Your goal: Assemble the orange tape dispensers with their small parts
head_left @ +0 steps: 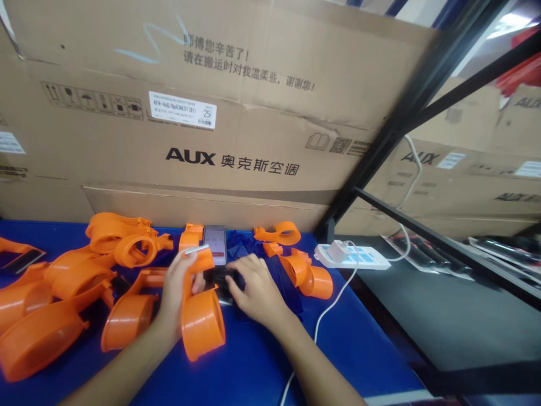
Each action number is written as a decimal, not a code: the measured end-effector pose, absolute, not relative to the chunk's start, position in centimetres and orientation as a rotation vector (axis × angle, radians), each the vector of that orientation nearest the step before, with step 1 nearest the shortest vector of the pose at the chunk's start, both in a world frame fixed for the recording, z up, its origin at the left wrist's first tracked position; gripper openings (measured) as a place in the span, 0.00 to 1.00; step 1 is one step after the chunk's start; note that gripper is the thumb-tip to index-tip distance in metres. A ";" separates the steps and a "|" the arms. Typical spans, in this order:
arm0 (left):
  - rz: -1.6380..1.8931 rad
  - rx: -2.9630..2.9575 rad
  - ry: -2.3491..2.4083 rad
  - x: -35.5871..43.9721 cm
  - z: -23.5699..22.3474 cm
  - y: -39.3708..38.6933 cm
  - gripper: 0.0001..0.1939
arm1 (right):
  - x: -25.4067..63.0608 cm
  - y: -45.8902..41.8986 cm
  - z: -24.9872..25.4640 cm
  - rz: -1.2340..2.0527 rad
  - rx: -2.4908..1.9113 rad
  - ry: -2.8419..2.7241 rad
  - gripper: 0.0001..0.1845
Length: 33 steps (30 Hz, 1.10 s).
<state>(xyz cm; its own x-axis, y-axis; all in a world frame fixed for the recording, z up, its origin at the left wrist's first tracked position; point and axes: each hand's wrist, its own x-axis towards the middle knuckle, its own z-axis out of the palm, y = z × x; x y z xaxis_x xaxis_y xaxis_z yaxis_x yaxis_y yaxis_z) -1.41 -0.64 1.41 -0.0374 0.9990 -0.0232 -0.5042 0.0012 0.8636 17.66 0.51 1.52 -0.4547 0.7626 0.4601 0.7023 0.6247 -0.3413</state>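
Observation:
My left hand (pixel 172 293) is closed around the handle of an orange tape dispenser (pixel 203 324). The dispenser's round hub hangs toward me, and a pale metal strip shows along its top end. Just right of it, my right hand (pixel 257 287) has its fingers bent down over some small black pieces (pixel 218 276). Its fingertips are partly hidden, so what they pinch does not show clearly. Behind both hands lies a phone (pixel 216 243) with its screen lit. Small dark blue pieces (pixel 245 246) are heaped beside the phone.
Several more orange tape dispensers (pixel 42 332) are piled at the left. Other orange parts (pixel 310 276) lie at the right of the blue tabletop (pixel 355 344). A white power strip (pixel 359 256) with a cable sits by the black rack post (pixel 363 169). A large cardboard box (pixel 211 197) stands behind.

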 end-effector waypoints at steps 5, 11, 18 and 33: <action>1.415 0.770 0.838 -1.2 1.2 -0.6 0.15 | 17.5 0.5 1.4 0.114 -1.142 -2.324 0.06; 1.373 0.760 0.918 -1.1 0.3 -0.3 0.14 | 17.7 0.3 2.0 0.200 -1.151 -2.149 0.09; 1.306 0.925 0.942 0.0 0.2 -1.3 0.15 | 17.6 -0.1 3.0 0.521 -0.965 -1.873 0.16; 1.263 1.046 0.951 0.5 0.6 -2.0 0.14 | 17.3 -0.1 2.9 0.634 -1.059 -1.766 0.09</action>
<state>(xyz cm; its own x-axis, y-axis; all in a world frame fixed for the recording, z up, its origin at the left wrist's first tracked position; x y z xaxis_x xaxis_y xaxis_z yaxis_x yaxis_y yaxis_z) 0.50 -2.04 0.56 0.0825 0.9966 0.0090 -0.2661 0.0133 0.9638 17.34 -0.11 2.94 -0.1764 0.8707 0.4592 0.3796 0.4906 -0.7844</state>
